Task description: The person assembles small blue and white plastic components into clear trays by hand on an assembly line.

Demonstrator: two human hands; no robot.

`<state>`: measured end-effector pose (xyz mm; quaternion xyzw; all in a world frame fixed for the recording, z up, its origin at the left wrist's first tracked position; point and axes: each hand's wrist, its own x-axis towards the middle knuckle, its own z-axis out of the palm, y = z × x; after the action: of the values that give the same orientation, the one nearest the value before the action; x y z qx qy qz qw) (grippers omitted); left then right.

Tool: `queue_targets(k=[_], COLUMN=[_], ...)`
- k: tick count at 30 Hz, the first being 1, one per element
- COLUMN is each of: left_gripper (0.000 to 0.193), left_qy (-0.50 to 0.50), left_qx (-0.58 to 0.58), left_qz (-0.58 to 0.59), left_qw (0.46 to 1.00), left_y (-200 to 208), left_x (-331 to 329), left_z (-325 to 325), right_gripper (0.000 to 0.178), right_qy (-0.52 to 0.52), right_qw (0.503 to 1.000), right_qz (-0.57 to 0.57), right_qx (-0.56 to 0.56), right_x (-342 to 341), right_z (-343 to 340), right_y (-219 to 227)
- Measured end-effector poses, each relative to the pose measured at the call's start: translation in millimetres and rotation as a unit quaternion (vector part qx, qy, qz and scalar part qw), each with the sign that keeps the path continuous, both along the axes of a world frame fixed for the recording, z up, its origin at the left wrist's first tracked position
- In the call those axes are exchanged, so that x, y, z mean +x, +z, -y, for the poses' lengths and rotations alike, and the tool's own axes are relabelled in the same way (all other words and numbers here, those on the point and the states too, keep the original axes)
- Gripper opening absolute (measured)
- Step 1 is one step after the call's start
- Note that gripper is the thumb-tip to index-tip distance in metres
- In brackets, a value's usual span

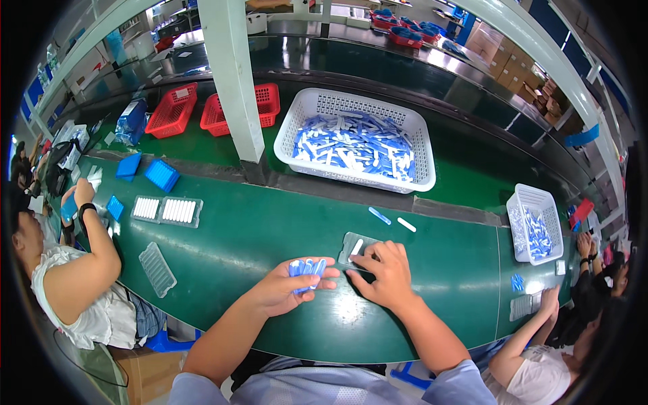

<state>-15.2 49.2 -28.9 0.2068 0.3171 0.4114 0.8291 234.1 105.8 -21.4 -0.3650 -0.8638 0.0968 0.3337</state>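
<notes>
My left hand [287, 290], palm up, is closed around a bunch of small blue-and-white plastic sticks [307, 273] above the green table. To its right, my right hand [388, 273] reaches over a small clear plastic tray [349, 241]. A single white stick [357, 248] lies in that tray. My right index fingertip is by the stick's lower end; the thumb is apart from it, and nothing shows between them. The hand covers the tray's near part. Beyond the tray, a blue stick [379, 216] and a loose white stick [406, 225] lie on the table.
A white basket [287, 145] full of blue and white sticks stands ahead, with red baskets [172, 111] to its left. A filled clear tray [181, 212] and another clear tray [157, 270] lie left. Co-workers sit at both sides. A smaller white basket [523, 253] stands right.
</notes>
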Motion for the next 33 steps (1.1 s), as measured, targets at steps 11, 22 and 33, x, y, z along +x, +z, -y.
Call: queue_targets(k=[11,22,33], left_gripper=[0.044,0.039,0.039], left_qy=[-0.019,-0.035,-0.086], left_qx=[0.020,0.010,0.018], left_qz=[-0.013,-0.055,-0.085], left_qw=[1.000,0.998,0.993], left_y=[5.7,7.6,3.8], left_x=[2.8,5.6,14.2], left_z=[1.3,3.4,3.9], right_gripper=[0.020,0.028,0.008], right_qy=[-0.014,0.031,-0.077], right_qw=[1.000,0.999,0.967], right_qz=[0.005,-0.028,-0.239], right_qx=[0.014,0.021,-0.044], right_x=[-1.3,2.3,4.1], right_z=[-6.7,-7.4,-6.5], right_y=[-3.1,4.0,-5.3])
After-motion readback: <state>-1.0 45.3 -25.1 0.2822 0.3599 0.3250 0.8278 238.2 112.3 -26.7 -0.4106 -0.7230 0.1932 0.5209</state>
